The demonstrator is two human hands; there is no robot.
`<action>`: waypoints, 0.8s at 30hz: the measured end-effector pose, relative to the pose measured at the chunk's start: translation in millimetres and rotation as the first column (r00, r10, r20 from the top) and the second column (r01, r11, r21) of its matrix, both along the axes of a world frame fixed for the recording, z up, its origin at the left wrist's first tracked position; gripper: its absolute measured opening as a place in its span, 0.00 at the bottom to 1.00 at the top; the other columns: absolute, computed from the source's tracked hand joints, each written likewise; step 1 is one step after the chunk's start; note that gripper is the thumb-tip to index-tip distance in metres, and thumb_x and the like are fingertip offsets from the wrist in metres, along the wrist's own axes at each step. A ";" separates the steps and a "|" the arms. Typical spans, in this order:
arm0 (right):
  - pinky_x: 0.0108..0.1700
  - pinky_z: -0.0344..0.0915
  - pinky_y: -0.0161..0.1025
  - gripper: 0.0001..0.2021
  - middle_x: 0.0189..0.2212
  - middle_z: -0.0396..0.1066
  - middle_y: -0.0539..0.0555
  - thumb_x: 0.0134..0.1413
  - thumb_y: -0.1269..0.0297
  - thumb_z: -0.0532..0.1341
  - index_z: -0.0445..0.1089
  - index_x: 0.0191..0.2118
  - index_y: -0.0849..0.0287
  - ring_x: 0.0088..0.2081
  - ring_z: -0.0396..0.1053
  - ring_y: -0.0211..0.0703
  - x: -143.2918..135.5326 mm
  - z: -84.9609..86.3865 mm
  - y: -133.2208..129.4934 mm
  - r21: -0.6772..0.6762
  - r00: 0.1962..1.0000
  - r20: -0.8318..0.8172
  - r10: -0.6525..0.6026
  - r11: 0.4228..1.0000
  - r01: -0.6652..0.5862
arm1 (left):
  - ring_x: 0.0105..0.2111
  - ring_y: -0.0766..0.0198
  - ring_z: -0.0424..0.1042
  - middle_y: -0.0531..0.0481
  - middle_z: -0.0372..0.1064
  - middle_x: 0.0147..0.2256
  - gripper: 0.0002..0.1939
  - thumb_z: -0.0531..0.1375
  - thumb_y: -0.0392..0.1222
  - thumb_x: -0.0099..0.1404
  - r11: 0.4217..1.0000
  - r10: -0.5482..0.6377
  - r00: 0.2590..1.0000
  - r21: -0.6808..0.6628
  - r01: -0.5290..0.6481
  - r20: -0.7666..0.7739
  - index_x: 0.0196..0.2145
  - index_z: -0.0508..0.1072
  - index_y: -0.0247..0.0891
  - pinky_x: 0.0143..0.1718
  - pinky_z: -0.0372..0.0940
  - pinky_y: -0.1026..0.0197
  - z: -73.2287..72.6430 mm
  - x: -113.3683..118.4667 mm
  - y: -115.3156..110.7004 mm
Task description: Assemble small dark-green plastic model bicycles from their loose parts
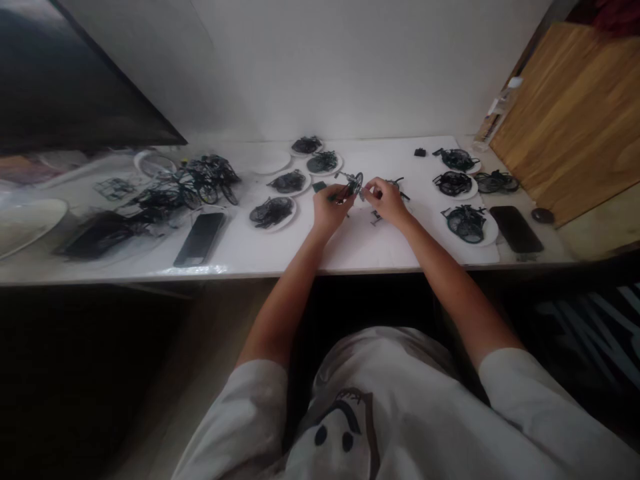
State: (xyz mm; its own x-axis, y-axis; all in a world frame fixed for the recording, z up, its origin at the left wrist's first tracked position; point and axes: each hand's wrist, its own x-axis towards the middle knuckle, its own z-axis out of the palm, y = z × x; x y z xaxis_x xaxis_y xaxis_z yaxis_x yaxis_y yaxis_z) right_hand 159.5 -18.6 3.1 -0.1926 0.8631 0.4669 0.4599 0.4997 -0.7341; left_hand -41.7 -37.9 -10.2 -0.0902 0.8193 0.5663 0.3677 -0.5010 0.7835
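Above the middle of the white bench (370,252), the left hand (332,203) has its fingers closed around a small dark model bicycle (356,182), its wheel standing up at the right end, turned toward the other hand. The model's long axis runs roughly left to right, climbing slightly toward that wheel; a green end shows past the fingers on the left. Thumb and fingertips of the right hand (385,199) are drawn nearly together just beside the wheel; whether they grip a piece, I cannot tell. Below that hand lies a small grey part (377,218). Farther out, plates (293,215) of dark parts flank both sides, with a phone (200,239) at left.
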 end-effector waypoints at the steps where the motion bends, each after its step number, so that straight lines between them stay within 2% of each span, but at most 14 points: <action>1: 0.39 0.61 0.41 0.16 0.26 0.67 0.48 0.69 0.46 0.65 0.72 0.38 0.53 0.30 0.64 0.43 -0.2 0.5 -0.2 -0.002 1.000 0.003 -0.004 1.000 0.004 | 0.33 0.62 0.78 0.47 0.82 0.33 0.05 0.72 0.42 0.63 1.000 -0.010 1.000 -0.004 0.010 0.003 0.36 0.83 0.39 0.39 0.71 0.59 -0.4 0.0 0.3; 7: 0.40 0.60 0.41 0.17 0.26 0.66 0.48 0.70 0.46 0.63 0.69 0.35 0.53 0.32 0.64 0.43 0.4 0.5 1.2 -0.007 1.000 0.019 0.014 1.000 -0.014 | 0.34 0.60 0.79 0.46 0.83 0.35 0.07 0.73 0.42 0.62 0.999 -0.031 1.000 -0.035 0.031 0.007 0.37 0.82 0.40 0.42 0.75 0.58 1.8 1.1 -1.3; 14: 0.40 0.59 0.43 0.24 0.24 0.65 0.50 0.75 0.44 0.55 0.69 0.30 0.54 0.31 0.64 0.44 1.0 -0.1 1.7 0.002 0.997 0.037 0.063 0.998 -0.063 | 0.34 0.60 0.79 0.45 0.83 0.35 0.06 0.72 0.40 0.62 0.998 -0.047 0.999 -0.045 0.048 0.011 0.36 0.82 0.39 0.41 0.74 0.58 3.7 2.3 -3.0; 16: 0.40 0.59 0.43 0.24 0.25 0.66 0.49 0.75 0.42 0.56 0.70 0.32 0.54 0.31 0.65 0.44 0.5 0.2 0.7 -0.007 0.998 0.028 0.061 0.998 -0.060 | 0.33 0.61 0.78 0.46 0.82 0.34 0.05 0.72 0.41 0.62 0.999 -0.034 0.999 -0.032 0.034 0.011 0.36 0.82 0.39 0.41 0.73 0.58 4.4 2.1 -3.7; 20: 0.39 0.60 0.42 0.19 0.26 0.68 0.48 0.68 0.41 0.65 0.72 0.39 0.53 0.30 0.65 0.43 0.1 -0.5 0.8 -0.023 1.000 0.003 0.008 1.000 -0.008 | 0.33 0.61 0.78 0.46 0.82 0.34 0.06 0.72 0.42 0.63 1.000 -0.015 1.000 -0.022 0.015 -0.005 0.36 0.82 0.40 0.41 0.73 0.58 5.2 1.7 -4.6; 24: 0.39 0.59 0.43 0.24 0.25 0.67 0.49 0.72 0.39 0.60 0.71 0.33 0.54 0.30 0.64 0.43 1.2 -2.2 4.0 0.015 0.999 0.017 0.033 0.999 -0.033 | 0.34 0.61 0.78 0.46 0.83 0.34 0.05 0.72 0.41 0.63 0.999 -0.037 0.999 -0.027 0.037 -0.010 0.37 0.83 0.39 0.41 0.73 0.58 4.4 1.9 -4.2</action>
